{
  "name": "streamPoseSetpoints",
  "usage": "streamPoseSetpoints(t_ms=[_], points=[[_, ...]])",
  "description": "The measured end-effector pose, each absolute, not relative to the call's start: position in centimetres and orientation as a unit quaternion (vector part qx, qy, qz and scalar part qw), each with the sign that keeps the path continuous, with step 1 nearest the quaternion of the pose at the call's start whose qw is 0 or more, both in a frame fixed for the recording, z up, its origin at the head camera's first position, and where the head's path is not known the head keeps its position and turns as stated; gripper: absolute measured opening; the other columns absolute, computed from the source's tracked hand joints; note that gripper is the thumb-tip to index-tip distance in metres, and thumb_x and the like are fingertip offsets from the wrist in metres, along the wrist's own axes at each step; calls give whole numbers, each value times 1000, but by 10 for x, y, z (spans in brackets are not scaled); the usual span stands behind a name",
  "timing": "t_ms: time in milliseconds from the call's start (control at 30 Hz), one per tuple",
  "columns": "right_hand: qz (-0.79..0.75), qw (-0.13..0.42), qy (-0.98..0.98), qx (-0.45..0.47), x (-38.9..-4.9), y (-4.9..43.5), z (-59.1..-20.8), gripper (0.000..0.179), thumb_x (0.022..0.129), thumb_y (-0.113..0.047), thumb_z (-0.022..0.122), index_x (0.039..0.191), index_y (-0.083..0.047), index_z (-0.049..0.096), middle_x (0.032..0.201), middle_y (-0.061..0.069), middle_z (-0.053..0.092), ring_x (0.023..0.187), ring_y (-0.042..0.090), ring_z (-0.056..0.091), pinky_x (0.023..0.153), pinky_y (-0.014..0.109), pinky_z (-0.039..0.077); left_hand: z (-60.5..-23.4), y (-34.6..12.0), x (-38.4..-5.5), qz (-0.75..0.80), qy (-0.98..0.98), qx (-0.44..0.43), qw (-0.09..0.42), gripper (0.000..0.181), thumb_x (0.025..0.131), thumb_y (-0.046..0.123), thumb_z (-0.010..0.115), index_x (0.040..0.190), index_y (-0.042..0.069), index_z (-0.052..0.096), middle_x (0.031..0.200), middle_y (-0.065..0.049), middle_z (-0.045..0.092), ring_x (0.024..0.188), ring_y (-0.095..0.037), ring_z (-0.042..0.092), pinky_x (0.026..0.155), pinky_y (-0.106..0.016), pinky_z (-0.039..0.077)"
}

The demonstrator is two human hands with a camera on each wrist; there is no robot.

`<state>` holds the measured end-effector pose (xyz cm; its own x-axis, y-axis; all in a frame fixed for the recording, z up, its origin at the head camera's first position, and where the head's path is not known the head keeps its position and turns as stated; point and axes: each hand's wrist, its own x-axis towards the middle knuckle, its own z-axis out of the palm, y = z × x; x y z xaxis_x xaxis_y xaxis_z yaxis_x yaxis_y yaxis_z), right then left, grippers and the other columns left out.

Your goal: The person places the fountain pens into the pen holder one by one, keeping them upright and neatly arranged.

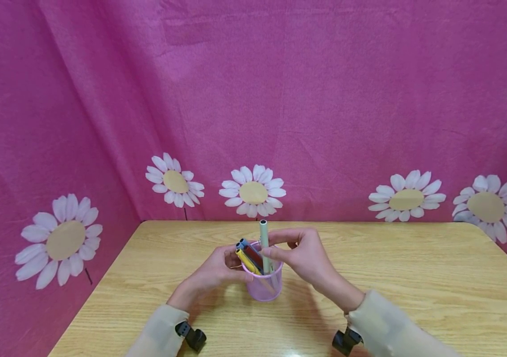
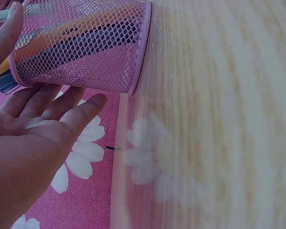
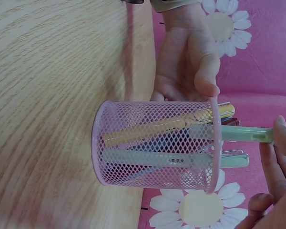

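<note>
A pink mesh pen cup (image 1: 264,291) stands upright on the table. My left hand (image 1: 215,268) holds it from the left, thumb at the near rim and fingers round the far side. Between the thumb and fingers of my right hand (image 1: 309,255) is the top part of a light green pen (image 3: 248,134), upright, its lower end just inside the cup's mouth. A yellow pen (image 1: 246,260), a dark red pen (image 1: 253,254) and blue-grey pens (image 1: 241,244) lean left in the cup. Another pale green pen (image 3: 236,161) shows there in the right wrist view.
The light wooden table (image 1: 414,277) reaches back to a pink cloth (image 1: 325,124) printed with white daisies, which also hangs along the left side. Dark wrist devices (image 1: 193,338) sit at both sleeves.
</note>
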<state>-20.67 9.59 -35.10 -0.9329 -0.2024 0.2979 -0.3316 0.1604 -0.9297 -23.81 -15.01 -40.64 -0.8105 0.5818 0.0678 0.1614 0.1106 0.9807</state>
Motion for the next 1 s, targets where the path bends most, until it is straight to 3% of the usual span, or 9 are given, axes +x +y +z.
streamPoseSetpoints(t_ms=[200, 267, 600, 733, 833, 900, 1000], points=[[607, 60, -772, 178, -208, 96, -356, 24, 82, -11, 92, 104, -4, 84, 101, 5, 80, 111, 22, 70, 108, 50, 48, -406, -150, -239, 624, 715, 264, 174, 67, 92, 6, 81, 153, 0, 52, 132, -16, 69, 115, -27, 67, 99, -37, 56], [594, 59, -782, 176, -208, 96, -357, 24, 82, -12, 92, 104, -5, 84, 101, 4, 80, 112, 23, 70, 106, 53, 49, -406, -149, -239, 623, 717, 263, 171, 67, 92, 6, 81, 152, -2, 52, 130, -16, 69, 113, -27, 67, 98, -36, 56], [538, 95, -824, 148, -201, 113, -357, 11, 84, -17, 91, 94, -15, 86, 96, -6, 79, 101, 14, 68, 93, 42, 50, -406, -148, -239, 617, 731, 243, 163, 54, 91, 5, 83, 139, -5, 60, 125, -16, 71, 112, -25, 67, 100, -37, 56], [514, 118, -834, 158, -197, 126, -356, 6, 87, -20, 89, 91, -17, 85, 90, -7, 77, 73, 9, 57, 68, 26, 43, -405, -148, -238, 618, 732, 238, 161, 54, 90, 5, 84, 137, -5, 62, 124, -15, 71, 111, -26, 67, 101, -39, 56], [494, 129, -845, 161, -194, 137, -356, 13, 88, -25, 88, 97, -15, 85, 88, -7, 76, 63, 12, 48, 53, 24, 36, -404, -150, -237, 620, 727, 248, 161, 57, 89, 5, 85, 139, -6, 60, 126, -17, 71, 115, -28, 67, 103, -40, 55], [472, 133, -857, 158, -193, 146, -357, 22, 89, -31, 87, 105, -15, 84, 91, -8, 76, 65, 12, 53, 52, 24, 40, -404, -152, -237, 620, 723, 256, 164, 63, 89, 4, 85, 144, -6, 57, 131, -19, 69, 121, -31, 65, 107, -42, 52], [425, 142, -881, 153, -191, 159, -358, 35, 90, -41, 84, 116, -16, 82, 105, -6, 78, 82, 17, 63, 62, 29, 50, -402, -158, -236, 608, 730, 263, 170, 70, 90, 2, 83, 152, -3, 50, 142, -20, 63, 133, -36, 59, 113, -47, 46]])
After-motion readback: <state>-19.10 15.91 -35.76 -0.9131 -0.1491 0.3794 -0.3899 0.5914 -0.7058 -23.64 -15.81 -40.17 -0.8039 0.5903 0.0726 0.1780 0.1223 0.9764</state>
